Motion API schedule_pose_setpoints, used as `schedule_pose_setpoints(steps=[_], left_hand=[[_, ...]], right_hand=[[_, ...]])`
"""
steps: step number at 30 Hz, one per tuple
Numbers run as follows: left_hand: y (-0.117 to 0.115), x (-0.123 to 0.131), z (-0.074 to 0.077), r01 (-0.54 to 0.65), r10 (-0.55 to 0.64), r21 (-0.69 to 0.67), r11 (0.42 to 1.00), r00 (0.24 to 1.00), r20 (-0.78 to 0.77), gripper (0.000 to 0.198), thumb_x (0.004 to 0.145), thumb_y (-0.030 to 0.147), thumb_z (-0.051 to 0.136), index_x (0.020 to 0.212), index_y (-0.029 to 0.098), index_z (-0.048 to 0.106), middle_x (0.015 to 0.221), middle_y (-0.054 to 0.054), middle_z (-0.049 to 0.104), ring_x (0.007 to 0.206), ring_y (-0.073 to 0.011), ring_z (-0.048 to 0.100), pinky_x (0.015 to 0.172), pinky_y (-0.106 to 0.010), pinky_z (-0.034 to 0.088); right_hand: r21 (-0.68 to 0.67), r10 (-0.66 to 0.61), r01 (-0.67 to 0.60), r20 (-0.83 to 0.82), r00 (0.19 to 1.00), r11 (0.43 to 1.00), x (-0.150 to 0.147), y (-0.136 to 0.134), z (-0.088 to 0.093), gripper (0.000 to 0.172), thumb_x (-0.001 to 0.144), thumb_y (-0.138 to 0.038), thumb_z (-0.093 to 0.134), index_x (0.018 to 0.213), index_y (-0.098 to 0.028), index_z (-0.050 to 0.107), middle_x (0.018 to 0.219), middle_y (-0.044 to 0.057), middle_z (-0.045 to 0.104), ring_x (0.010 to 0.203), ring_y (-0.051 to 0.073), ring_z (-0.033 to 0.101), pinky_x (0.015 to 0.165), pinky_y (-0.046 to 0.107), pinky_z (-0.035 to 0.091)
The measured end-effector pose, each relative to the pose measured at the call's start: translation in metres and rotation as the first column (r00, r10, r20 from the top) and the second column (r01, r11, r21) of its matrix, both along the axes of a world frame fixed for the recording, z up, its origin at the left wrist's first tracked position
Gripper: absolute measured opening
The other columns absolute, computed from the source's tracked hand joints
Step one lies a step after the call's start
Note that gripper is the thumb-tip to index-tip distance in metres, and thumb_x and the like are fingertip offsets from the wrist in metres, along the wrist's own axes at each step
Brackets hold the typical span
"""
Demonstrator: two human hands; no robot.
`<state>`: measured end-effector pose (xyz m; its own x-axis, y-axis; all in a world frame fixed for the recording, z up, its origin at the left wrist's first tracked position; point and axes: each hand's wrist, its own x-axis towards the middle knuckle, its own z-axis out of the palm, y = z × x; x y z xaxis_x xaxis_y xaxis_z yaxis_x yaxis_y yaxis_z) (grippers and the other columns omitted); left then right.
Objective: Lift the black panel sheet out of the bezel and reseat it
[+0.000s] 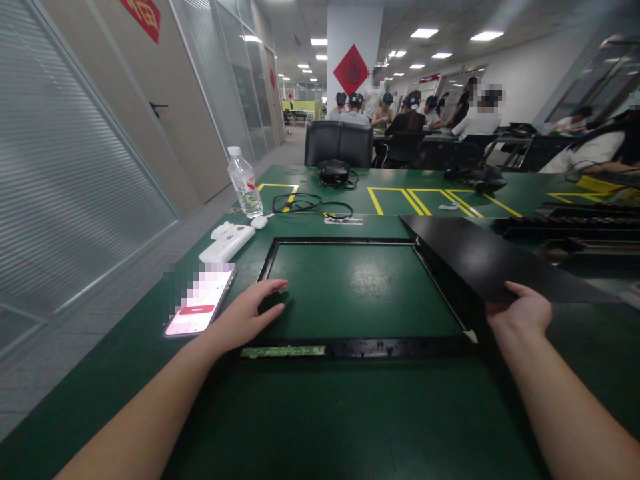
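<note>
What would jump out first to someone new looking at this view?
Probably the large black panel, held at a slant by the right hand on the right side. Next, the black rectangular frame on the green table, a green circuit board along its near side. The lit phone left of the left hand also stands out.

On the left, glass partition (70, 180) with pale horizontal blinds (50, 120), beige flat door (185, 143) with black lever handle (159, 106), grey floor (95, 320) below. Ahead, broad white pillar (355, 27) bearing red diamond-shaped paper (351, 69); black padded chair (339, 142) beyond dark-green, yellow-taped table (320, 420); bright rectangular ceiling lights (425, 33) overhead.
</note>
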<state>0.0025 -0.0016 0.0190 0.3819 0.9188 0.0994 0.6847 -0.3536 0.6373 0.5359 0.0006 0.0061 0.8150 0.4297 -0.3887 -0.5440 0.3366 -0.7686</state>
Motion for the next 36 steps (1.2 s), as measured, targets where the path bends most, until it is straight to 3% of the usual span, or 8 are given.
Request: schedule_pose_setpoints(steps=[12, 24, 36], left_hand=[[0.0, 0.003, 0.001, 0.076, -0.07, 0.072, 0.995, 0.994, -0.082, 0.048, 0.1, 0.047, 0.057, 0.136, 0.02, 0.07, 0.139, -0.017, 0.074, 0.131, -0.0361, 0.068, 0.114, -0.057, 0.053], [0.003, -0.003, -0.009, 0.114, -0.11, 0.075, 0.991, 0.992, -0.066, 0.041, 0.102, 0.046, 0.059, 0.134, 0.025, 0.073, 0.142, -0.015, 0.071, 0.134, -0.0354, 0.064, 0.116, -0.059, 0.051], [0.001, 0.0, -0.005, 0.115, -0.11, 0.073, 0.991, 0.991, -0.072, 0.038, 0.101, 0.044, 0.059, 0.13, 0.025, 0.075, 0.139, -0.015, 0.072, 0.131, -0.036, 0.066, 0.114, -0.059, 0.053]], right_hand=[[-0.099, -0.001, -0.008, -0.085, 0.996, 0.995, -0.02, -0.002, 0.01, 0.023, 0.075, 0.002, 0.054, 0.082, -0.02, 0.057, 0.089, -0.001, 0.072, 0.062, 0.012, 0.066, 0.055, 0.024, 0.064], [-0.11, 0.002, -0.012, -0.088, 0.996, 0.994, -0.012, 0.002, 0.006, 0.028, 0.071, 0.002, 0.054, 0.086, -0.019, 0.061, 0.091, 0.0, 0.073, 0.068, 0.015, 0.069, 0.063, 0.031, 0.066], [-0.11, 0.007, -0.017, -0.088, 0.996, 0.994, -0.021, 0.001, 0.011, 0.023, 0.075, 0.002, 0.054, 0.083, -0.019, 0.06, 0.091, 0.0, 0.073, 0.066, 0.013, 0.068, 0.064, 0.028, 0.065]])
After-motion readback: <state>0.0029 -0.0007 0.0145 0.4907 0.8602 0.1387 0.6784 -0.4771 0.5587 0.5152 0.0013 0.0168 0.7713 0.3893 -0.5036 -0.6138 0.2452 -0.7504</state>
